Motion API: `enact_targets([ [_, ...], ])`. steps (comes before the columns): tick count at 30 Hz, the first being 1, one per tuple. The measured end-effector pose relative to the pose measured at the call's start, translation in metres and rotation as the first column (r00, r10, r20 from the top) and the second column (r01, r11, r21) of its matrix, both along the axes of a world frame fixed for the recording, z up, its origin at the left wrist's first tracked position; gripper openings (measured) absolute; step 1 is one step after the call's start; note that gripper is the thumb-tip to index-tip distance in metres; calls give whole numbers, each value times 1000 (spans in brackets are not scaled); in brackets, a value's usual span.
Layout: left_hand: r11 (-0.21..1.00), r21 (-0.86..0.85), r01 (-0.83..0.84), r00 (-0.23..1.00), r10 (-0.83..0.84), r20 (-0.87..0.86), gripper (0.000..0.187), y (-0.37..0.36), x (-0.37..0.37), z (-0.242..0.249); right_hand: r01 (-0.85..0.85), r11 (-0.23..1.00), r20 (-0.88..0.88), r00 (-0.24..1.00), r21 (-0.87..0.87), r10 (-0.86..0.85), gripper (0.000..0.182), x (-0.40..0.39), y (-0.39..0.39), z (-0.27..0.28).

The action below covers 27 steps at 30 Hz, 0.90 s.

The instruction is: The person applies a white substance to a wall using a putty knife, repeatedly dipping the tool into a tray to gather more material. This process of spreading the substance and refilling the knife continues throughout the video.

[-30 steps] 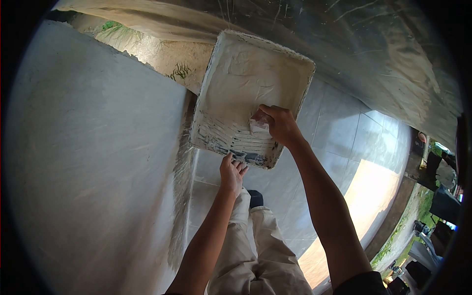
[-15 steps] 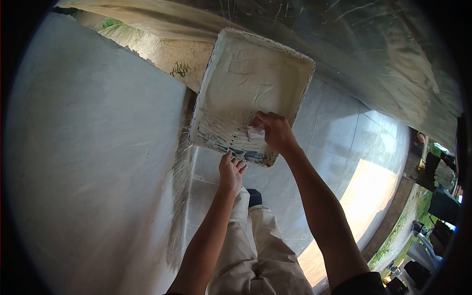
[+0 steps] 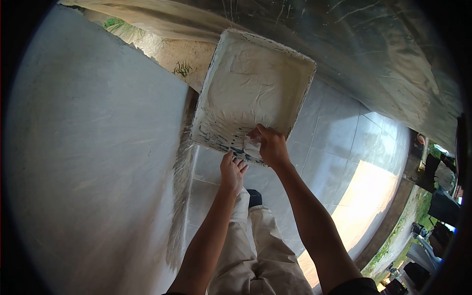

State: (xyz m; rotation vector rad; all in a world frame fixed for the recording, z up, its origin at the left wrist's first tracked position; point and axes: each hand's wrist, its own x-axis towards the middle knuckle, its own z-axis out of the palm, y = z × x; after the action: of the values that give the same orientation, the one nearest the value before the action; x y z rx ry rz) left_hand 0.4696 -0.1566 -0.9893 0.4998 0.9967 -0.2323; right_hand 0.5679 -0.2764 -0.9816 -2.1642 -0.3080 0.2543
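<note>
A paint tray [image 3: 258, 88], coated with cream-white paint and dark-spotted along its rim, is in front of me, above the tiled floor. My left hand [image 3: 232, 172] grips its near edge, thumb up at the rim and fingers curled below. Over the ribbed near end, my right hand [image 3: 274, 146] is closed on a small whitish paint-smeared piece [image 3: 252, 146]; its exact kind I cannot tell. That piece sits low against the ribs, where dark streaks show through the paint. Thicker, wrinkled paint covers the far part.
A smooth grey wall [image 3: 108, 137] rises on the left. Dark plastic sheeting [image 3: 364, 54] hangs across the far side and right. Grey floor tiles [image 3: 324, 132] run below, with a sunlit patch [image 3: 359, 196]. Dark equipment [image 3: 445, 204] stands at the far right.
My right hand has drawn the whitish piece across the ribs toward the near rim and slightly left. The left hand keeps its grip on the tray edge.
</note>
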Motion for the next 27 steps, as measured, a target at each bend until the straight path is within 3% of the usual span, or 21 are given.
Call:
enact_targets([
  [6, 999, 31, 32, 999, -33, 20, 87, -1, 1, 6, -65, 993, -95, 993, 95, 74, 40, 4, -1, 4],
  [21, 1000, 26, 12, 998, -13, 54, 86, 5, -3, 10, -189, 982, -177, 966, -1, 186, 44, 17, -9, 20],
  [23, 999, 53, 10, 999, -12, 42, 85, 6, -3, 16, -3, 979, -205, 978, 205, 46, 45, 19, -7, 16],
  [24, 998, 56, 7, 999, -9, 40, 85, 7, -4, 14, -6, 978, -207, 977, 207, 50, 45, 24, -4, 15],
  [26, 996, 83, -10, 998, 6, 55, 85, 11, -5, 9, -28, 980, 97, 995, 196, 9, 48, 39, 4, 13],
  [27, 996, 86, -11, 999, 6, 52, 85, 12, -5, 8, -28, 980, 95, 995, 198, 9, 48, 46, 12, 17],
])
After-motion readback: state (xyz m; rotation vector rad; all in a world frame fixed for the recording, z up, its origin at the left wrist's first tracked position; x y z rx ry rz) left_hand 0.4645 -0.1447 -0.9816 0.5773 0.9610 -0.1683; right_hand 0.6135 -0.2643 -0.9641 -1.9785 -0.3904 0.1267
